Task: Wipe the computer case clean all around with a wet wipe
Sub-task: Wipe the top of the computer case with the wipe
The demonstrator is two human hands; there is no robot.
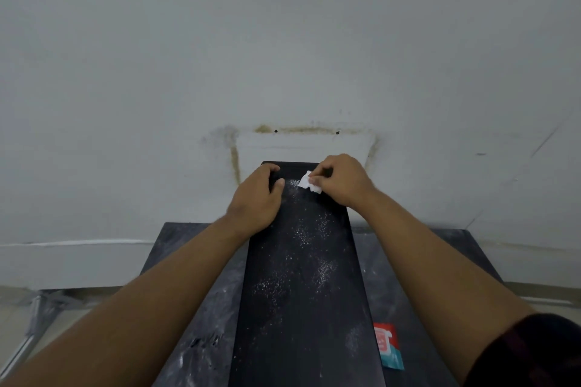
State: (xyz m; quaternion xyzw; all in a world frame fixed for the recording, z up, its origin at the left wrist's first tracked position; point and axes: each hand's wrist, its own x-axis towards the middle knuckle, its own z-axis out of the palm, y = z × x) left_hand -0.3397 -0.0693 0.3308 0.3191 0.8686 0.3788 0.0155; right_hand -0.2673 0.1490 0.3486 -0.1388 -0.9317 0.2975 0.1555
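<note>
nearest, a torn red and teal wipe sachet (389,347) lies on the dark, dust-streaked table (195,261), just beside the right flank of the black computer case (301,308). the case stands on that table with its long top panel running away from the person, and pale dust specks (323,270) are scattered along most of that panel, so the wiping looks barely begun. at the far end the left hand (256,198) grips the case's left edge, its fingers (270,170) curled over the rim and the thumb resting on top, which should keep the case from sliding. across from it the right hand (341,179) pinches a small white wet wipe (308,184) in bent fingertips (314,181) and presses it on the panel near the far right corner. to do this step well, i judge it best to spread the wipe flatter under the fingers, then pull it in long overlapping strokes from the far edge toward the body, refolding to a clean face as it greys, before going on to the sides. behind the case rises a grey wall (283,41) marked with a brownish stained outline.
</note>
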